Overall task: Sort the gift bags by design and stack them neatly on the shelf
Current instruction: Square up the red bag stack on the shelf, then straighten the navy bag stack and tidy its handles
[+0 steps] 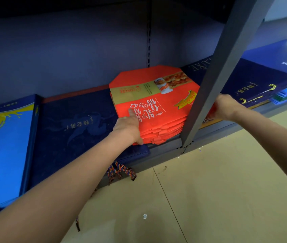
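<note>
The stack of flat red paper gift bags (156, 109) lies on the dark metal shelf (163, 148). The left hand (128, 125) presses it with straight fingers; the right hand (225, 107) holds its right edge, its grip partly hidden by the grey post (223, 67).

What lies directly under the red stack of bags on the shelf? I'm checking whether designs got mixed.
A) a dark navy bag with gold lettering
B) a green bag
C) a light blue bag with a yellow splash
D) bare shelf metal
A: the red stack, steadied by the left hand, rests partly on the dark navy bag with gold lettering.
</note>
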Action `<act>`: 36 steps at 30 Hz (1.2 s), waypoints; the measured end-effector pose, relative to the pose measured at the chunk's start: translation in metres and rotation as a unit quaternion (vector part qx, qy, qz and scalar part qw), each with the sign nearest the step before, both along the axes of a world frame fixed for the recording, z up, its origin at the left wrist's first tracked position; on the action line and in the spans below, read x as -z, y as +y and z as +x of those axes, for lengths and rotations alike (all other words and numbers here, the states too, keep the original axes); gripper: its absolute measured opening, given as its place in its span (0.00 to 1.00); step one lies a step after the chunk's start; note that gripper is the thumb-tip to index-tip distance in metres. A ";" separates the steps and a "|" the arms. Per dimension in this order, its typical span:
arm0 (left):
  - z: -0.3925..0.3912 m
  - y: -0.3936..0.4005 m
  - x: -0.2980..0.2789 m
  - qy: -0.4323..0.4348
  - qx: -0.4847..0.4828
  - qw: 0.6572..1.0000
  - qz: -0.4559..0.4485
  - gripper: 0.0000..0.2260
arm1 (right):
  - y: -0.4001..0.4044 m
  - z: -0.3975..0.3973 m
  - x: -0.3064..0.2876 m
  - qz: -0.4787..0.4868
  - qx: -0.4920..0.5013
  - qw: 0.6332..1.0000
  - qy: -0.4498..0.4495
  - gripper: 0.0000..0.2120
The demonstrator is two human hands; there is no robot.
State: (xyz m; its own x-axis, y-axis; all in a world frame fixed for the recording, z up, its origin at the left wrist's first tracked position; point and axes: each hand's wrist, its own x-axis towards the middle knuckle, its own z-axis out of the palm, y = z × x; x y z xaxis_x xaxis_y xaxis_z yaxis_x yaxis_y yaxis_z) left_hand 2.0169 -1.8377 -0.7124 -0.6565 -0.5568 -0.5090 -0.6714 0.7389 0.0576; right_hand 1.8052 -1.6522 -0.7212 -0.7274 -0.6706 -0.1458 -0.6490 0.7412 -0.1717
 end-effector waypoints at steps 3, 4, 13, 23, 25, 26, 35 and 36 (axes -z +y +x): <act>0.000 0.000 -0.002 -0.008 0.008 1.000 -0.008 0.53 | -0.002 0.000 0.004 0.003 -0.007 1.000 0.013 0.26; 0.001 0.000 -0.002 -0.013 0.008 1.000 -0.007 0.53 | -0.002 -0.001 0.007 -0.005 -0.009 1.000 0.009 0.25; -0.010 0.022 0.004 -0.114 -0.016 0.992 -0.057 0.51 | -0.001 0.008 0.011 0.122 -0.008 0.992 0.014 0.36; -0.004 0.034 0.022 0.092 0.228 0.968 -0.044 0.45 | 0.006 0.004 -0.004 0.171 -0.071 0.983 -0.016 0.16; 0.000 0.036 0.023 0.060 0.241 0.968 -0.041 0.43 | 0.007 0.004 -0.002 0.175 -0.085 0.981 -0.010 0.22; 0.001 0.036 0.023 0.046 0.240 0.968 -0.053 0.43 | 0.007 0.004 -0.002 0.172 -0.094 0.981 -0.005 0.26; -0.002 0.090 -0.010 0.400 0.409 0.799 -0.185 0.14 | 0.071 -0.044 -0.029 0.030 -0.121 0.992 -0.029 0.46; -0.013 0.104 -0.012 0.400 0.445 0.781 -0.179 0.13 | 0.082 -0.057 -0.032 0.026 -0.124 0.991 -0.031 0.45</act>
State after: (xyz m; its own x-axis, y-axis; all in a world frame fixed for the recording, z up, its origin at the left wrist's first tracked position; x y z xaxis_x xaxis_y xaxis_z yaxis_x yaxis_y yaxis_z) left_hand 2.0038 -1.7338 -0.7005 -0.8929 0.2887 0.3457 0.2622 0.9573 -0.1221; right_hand 1.7483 -1.5698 -0.6888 -0.5289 -0.8186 -0.2238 -0.8025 0.5683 -0.1820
